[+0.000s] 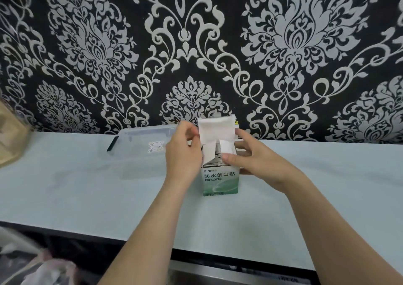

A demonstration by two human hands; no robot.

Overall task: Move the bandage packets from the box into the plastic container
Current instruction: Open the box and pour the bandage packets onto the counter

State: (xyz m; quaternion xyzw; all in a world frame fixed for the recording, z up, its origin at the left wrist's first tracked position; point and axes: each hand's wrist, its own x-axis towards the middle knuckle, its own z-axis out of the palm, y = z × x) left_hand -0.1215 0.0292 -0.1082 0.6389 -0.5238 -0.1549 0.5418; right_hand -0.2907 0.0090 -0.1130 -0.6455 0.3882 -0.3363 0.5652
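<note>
Head view: one box (220, 181), green and white with printed characters, is standing upright on the pale tabletop (87, 193), near the middle. Its white top flap (216, 129) is standing up, open, with two smaller side flaps hanging below it. Bandage packets (214, 161) are sitting inside the box and just showing at the opening; the count cannot be told, only their edges are showing. One clear plastic container (139, 140) is lying behind and to the left of the box, against the wall, with a dark latch at its left end and a small sticker on its side; what it is holding cannot be told. Two hands are on the box. The left hand (183, 151) is pinching the left edge of the top flap, grip clamped on it. The right hand (257, 160) is wrapping the box's upper right side, thumb in front, fingers behind, grip clamped on the box. One brown bag (11, 136) is sitting at the far left edge.
</note>
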